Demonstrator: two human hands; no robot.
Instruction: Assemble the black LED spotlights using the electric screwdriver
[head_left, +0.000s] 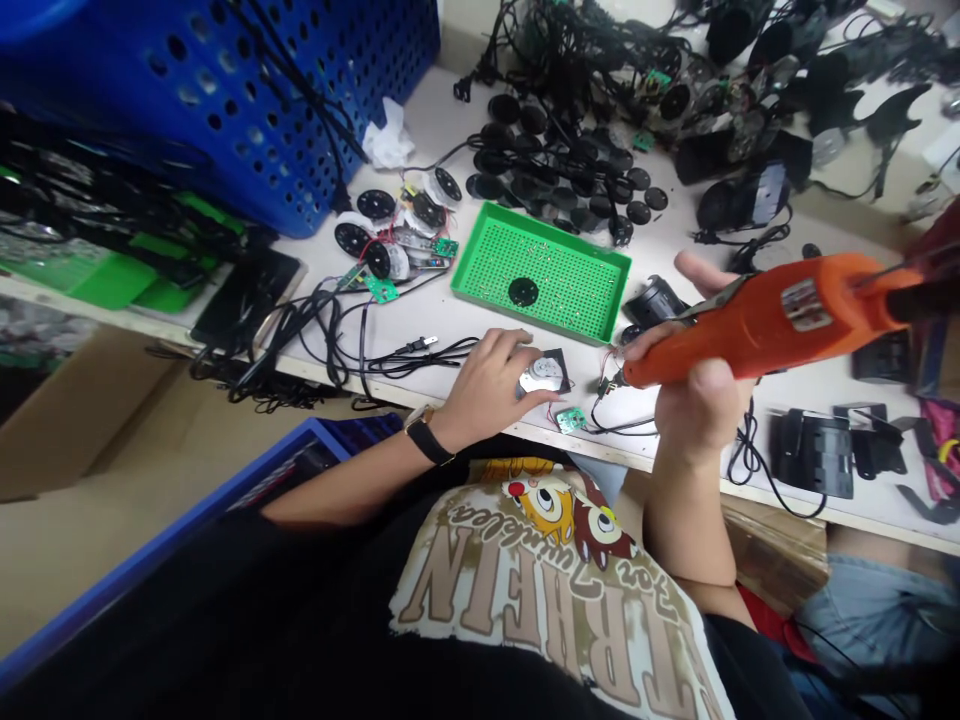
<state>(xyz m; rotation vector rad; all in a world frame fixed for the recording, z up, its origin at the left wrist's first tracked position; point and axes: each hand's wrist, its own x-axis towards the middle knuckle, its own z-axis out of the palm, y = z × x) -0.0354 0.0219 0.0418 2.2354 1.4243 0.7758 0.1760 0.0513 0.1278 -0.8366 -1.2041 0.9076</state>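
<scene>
My left hand (487, 385) is closed at the table's front edge, its thumb and fingers around a small silver motor unit (545, 372) with a black square plate. A green circuit board (571, 420) on thin wires lies just below that unit. My right hand (701, 395) grips an orange electric screwdriver (765, 315), held tilted above the table with its narrow end pointing left. Beyond both hands is a shallow green perforated tray (540, 210) with many small screws and one black disc (523, 292) in it.
A blue perforated crate (255, 110) stands at the back left. Motor assemblies (394, 225) with wires lie left of the tray, black discs (562, 180) behind it. Black cables (337, 340) hang over the front edge. Black housings (814, 450) sit at right, near another person's leg (885, 600).
</scene>
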